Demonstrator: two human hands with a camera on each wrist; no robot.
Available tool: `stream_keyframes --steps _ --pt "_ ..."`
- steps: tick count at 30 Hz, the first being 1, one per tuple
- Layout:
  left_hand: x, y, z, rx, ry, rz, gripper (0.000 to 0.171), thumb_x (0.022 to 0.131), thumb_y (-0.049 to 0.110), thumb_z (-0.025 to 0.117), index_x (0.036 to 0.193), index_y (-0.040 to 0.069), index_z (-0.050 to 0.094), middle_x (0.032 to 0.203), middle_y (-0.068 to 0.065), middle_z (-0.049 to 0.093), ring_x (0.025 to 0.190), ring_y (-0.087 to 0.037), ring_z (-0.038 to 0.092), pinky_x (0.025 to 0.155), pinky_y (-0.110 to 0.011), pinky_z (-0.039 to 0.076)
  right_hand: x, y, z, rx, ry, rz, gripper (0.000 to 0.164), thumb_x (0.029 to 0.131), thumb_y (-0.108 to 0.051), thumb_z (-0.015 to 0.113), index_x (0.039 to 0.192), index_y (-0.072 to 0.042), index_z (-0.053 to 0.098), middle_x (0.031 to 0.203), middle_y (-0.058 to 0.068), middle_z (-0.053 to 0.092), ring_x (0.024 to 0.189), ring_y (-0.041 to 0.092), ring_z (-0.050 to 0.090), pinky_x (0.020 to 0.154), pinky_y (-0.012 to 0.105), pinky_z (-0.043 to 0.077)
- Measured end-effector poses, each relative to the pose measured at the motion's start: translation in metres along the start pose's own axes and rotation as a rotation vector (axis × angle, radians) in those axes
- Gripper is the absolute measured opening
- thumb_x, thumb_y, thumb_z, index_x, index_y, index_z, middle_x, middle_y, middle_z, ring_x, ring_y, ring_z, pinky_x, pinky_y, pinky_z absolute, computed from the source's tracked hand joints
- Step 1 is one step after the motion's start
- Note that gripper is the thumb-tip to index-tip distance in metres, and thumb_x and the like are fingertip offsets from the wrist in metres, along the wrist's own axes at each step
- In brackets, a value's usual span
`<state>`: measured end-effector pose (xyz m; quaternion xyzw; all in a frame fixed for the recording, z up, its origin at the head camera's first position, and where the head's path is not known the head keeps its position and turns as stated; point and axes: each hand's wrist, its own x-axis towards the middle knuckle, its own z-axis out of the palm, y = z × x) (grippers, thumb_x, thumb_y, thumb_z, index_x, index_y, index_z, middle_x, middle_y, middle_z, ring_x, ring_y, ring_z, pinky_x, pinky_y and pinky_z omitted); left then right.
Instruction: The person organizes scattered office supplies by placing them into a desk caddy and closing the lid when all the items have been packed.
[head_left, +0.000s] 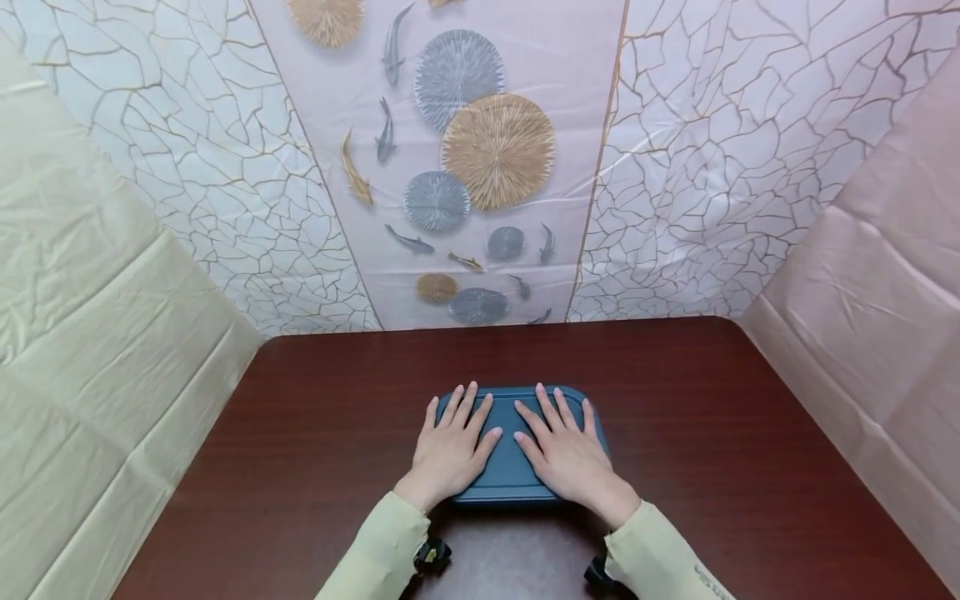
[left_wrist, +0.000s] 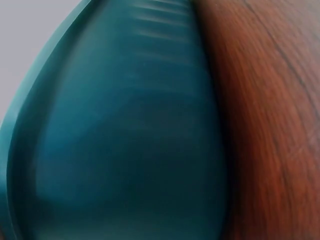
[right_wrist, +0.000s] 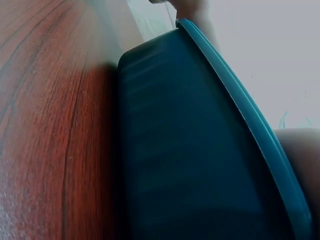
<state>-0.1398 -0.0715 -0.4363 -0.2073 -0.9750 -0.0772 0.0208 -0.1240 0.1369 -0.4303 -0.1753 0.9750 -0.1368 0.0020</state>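
Observation:
A blue-teal rectangular box with a flat lid stands on the dark wooden table. On the left part of its lid rests my left hand, fingers spread and straight. My right hand lies the same way on the right part, and the two thumbs point toward each other with a gap between. In the left wrist view the ribbed side wall of the box fills most of the picture. From the right wrist, the box wall and its lid rim show close up. What the box holds is hidden.
The reddish-brown table extends around the box on all sides. A patterned cloth hangs behind the table's far edge. Pale cloth walls slope along the left and right. Black wrist devices sit under both sleeves.

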Motion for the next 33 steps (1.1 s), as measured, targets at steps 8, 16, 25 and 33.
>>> stream_keyframes --steps 8,16,25,33 --pt "-0.001 0.0 0.0 -0.018 -0.002 -0.017 0.062 0.108 0.053 0.031 0.161 0.02 0.028 0.167 -0.006 0.014 0.154 -0.027 0.013 0.12 -0.057 0.008 0.0 0.001 0.001 -0.01 0.001 -0.005 0.057 0.107 -0.05 0.039 0.157 -0.024 0.038 0.167 0.01 0.014 0.153 0.036 0.009 0.115 0.068 0.002" --pt "-0.003 0.002 -0.003 -0.014 0.005 -0.015 0.066 0.107 0.054 0.029 0.161 0.018 0.022 0.167 -0.008 0.012 0.154 -0.027 0.013 0.12 -0.056 0.007 -0.002 -0.001 -0.002 -0.005 0.004 -0.001 0.057 0.107 -0.049 0.04 0.157 -0.023 0.039 0.166 0.011 0.015 0.153 0.037 0.009 0.115 0.069 0.003" --pt "-0.006 0.004 -0.003 -0.007 0.006 -0.011 0.065 0.107 0.054 0.03 0.16 0.016 0.028 0.167 -0.009 0.014 0.153 -0.028 0.014 0.12 -0.056 0.009 -0.006 -0.002 -0.003 0.006 0.0 0.002 0.056 0.107 -0.049 0.04 0.157 -0.023 0.039 0.166 0.011 0.015 0.153 0.037 0.01 0.115 0.068 0.001" --pt "0.006 -0.011 -0.021 -0.211 0.145 -0.002 0.065 0.106 0.048 0.042 0.159 0.012 0.03 0.167 -0.013 0.012 0.153 -0.031 0.01 0.121 -0.054 0.01 0.001 0.005 -0.023 0.126 0.138 -0.024 0.052 0.109 -0.043 0.038 0.156 -0.022 0.041 0.163 0.015 0.026 0.15 0.041 0.02 0.113 0.071 0.01"
